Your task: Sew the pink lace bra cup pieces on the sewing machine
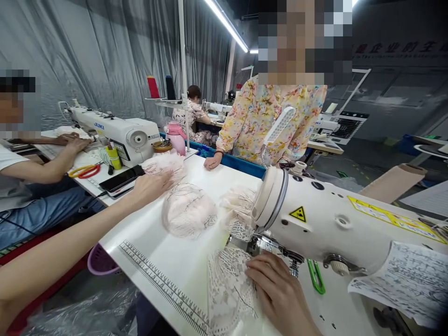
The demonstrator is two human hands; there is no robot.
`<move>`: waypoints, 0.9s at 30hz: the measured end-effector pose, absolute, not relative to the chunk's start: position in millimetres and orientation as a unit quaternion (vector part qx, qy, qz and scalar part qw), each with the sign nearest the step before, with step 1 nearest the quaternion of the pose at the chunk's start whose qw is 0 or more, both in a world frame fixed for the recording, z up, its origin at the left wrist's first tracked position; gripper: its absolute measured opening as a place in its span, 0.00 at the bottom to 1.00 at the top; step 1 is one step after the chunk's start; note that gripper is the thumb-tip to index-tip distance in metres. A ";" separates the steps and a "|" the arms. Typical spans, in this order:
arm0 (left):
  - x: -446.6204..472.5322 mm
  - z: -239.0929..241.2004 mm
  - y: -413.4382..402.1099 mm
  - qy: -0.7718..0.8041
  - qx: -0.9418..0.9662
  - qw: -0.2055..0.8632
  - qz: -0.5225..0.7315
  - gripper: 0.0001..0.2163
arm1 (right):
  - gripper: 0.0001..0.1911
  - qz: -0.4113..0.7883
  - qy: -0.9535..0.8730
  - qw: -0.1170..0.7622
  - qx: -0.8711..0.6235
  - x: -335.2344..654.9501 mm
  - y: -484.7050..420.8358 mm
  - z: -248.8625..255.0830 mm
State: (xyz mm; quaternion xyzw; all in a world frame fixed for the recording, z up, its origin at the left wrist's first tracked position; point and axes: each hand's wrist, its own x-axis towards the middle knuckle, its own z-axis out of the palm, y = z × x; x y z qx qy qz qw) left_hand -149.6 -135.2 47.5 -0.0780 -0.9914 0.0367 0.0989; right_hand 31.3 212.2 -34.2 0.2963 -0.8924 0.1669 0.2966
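My left hand (151, 185) is stretched far out across the white sewing table (196, 261), fingers flat and spread on a pale pink lace piece (164, 164) near the table's far left edge. My right hand (278, 289) lies close to me, fingers curled and pressing white lace fabric (227, 284) down just in front of the needle area of the white sewing machine (336, 224). A rounded pink lace cup (188, 210) rests between my two hands. More lace (238, 203) is bunched behind the machine head.
A person in a floral shirt (269, 121) stands across the table with a hand (213, 161) resting on its edge. At left another person's arms (52, 163) lie by a second sewing machine (115, 133), with scissors (86, 171), a phone (121, 179) and a pink bottle (176, 136). A purple basket (100, 262) hangs below.
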 end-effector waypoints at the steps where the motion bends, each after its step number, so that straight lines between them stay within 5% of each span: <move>1: -148.5 47.2 -134.2 -0.992 -0.073 0.098 0.038 0.22 | 0.15 0.167 -0.892 0.297 0.296 31.3 212.8 -35.3; 27: -151.1 52.5 -128.7 -0.992 -0.079 0.096 0.030 0.24 | 0.16 0.188 -0.885 0.304 0.300 33.6 210.6 -34.1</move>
